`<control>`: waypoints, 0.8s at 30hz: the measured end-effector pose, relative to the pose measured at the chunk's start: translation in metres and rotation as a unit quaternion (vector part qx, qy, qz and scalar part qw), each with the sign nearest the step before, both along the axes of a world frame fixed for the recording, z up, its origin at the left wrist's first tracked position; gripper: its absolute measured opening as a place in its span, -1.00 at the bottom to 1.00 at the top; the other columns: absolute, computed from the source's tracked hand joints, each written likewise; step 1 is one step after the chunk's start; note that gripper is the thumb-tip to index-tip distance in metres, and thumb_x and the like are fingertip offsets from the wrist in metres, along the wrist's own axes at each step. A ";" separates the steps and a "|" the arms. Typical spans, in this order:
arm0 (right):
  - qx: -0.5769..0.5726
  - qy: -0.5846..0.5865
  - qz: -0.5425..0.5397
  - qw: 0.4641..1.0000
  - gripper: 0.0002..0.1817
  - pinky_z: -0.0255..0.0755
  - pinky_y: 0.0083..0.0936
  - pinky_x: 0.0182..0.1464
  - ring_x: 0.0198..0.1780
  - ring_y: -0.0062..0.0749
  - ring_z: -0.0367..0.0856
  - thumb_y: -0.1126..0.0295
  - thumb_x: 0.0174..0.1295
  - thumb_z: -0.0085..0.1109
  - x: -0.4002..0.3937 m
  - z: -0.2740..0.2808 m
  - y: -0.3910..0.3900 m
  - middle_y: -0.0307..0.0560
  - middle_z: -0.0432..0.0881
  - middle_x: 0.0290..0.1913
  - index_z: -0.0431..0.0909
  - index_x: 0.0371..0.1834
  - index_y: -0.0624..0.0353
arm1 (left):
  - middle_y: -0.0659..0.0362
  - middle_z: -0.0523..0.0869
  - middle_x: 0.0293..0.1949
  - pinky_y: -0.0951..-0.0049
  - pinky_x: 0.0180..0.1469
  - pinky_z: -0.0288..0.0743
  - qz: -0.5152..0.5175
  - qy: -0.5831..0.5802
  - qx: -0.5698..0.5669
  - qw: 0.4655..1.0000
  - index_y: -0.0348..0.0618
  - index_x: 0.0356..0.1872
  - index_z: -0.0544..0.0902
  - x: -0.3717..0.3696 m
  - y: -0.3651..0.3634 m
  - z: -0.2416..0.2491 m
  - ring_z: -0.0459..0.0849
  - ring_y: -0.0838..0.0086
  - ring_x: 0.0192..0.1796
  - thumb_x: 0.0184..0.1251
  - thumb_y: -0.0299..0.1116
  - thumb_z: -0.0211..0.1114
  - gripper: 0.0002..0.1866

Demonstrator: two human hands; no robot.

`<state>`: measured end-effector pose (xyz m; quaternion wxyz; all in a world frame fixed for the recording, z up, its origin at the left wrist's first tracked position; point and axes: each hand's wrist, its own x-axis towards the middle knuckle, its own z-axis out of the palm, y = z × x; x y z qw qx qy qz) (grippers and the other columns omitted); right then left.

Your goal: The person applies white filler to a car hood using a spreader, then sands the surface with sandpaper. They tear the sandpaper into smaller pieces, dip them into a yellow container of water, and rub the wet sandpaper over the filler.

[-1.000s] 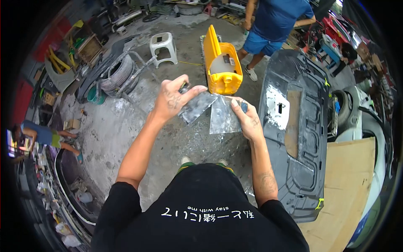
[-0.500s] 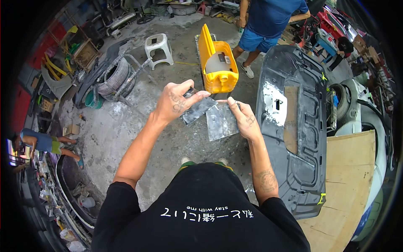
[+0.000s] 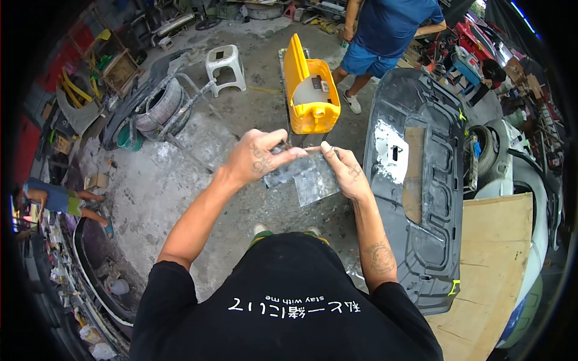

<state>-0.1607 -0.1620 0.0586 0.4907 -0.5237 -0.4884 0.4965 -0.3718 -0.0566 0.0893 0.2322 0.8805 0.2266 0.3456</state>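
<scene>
In front of my chest, my left hand [image 3: 253, 157] is closed on a dark, flat putty spreader [image 3: 279, 176] with pale smears. My right hand [image 3: 348, 173] pinches a square grey putty spreader [image 3: 316, 182], its thumb near the top edge and its face marked with whitish residue. The two spreaders overlap in this view, the grey one in front of the dark one's right end. My fingertips nearly meet above them.
Beyond my hands stands an open yellow container [image 3: 315, 117]. A dark car panel [image 3: 415, 240] with a white patch is at my right, beside a plywood sheet [image 3: 497, 259]. A white stool [image 3: 226, 67], a tyre [image 3: 161, 108] and two people [image 3: 385, 27] are around.
My left hand has moved slightly down and right, bringing the dark spreader behind the grey one. The grey spreader has shifted a little lower. Both stay held.
</scene>
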 end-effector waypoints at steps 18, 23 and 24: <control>-0.057 0.041 -0.059 0.996 -0.44 0.41 -0.59 -0.24 -0.34 -0.70 0.50 -0.05 0.54 0.04 0.010 -0.008 -0.003 -0.33 0.63 -0.39 0.65 -0.26 0.33 | 0.11 0.26 -0.73 0.35 -0.61 0.19 -0.073 -0.006 -0.058 0.996 -0.16 -0.61 0.39 -0.022 -0.012 -0.027 0.23 0.39 -0.68 0.14 -0.03 0.60 -0.43; -0.092 -0.130 0.072 0.985 -0.44 0.38 -0.55 -0.21 -0.32 -0.69 0.45 -0.09 0.50 0.09 0.027 0.000 0.001 -0.36 0.58 -0.43 0.65 -0.29 0.29 | 0.14 0.28 -0.74 0.43 -0.57 0.18 0.014 -0.085 -0.094 0.992 -0.16 -0.59 0.43 -0.032 0.033 -0.011 0.27 0.51 -0.67 0.17 -0.04 0.57 -0.48; -0.096 -0.130 0.073 0.984 -0.44 0.38 -0.55 -0.21 -0.32 -0.69 0.45 -0.09 0.50 0.09 0.028 0.003 0.003 -0.36 0.58 -0.43 0.65 -0.29 0.29 | 0.14 0.28 -0.74 0.43 -0.57 0.18 0.015 -0.085 -0.098 0.991 -0.16 -0.59 0.43 -0.030 0.031 -0.003 0.27 0.51 -0.67 0.17 -0.04 0.57 -0.48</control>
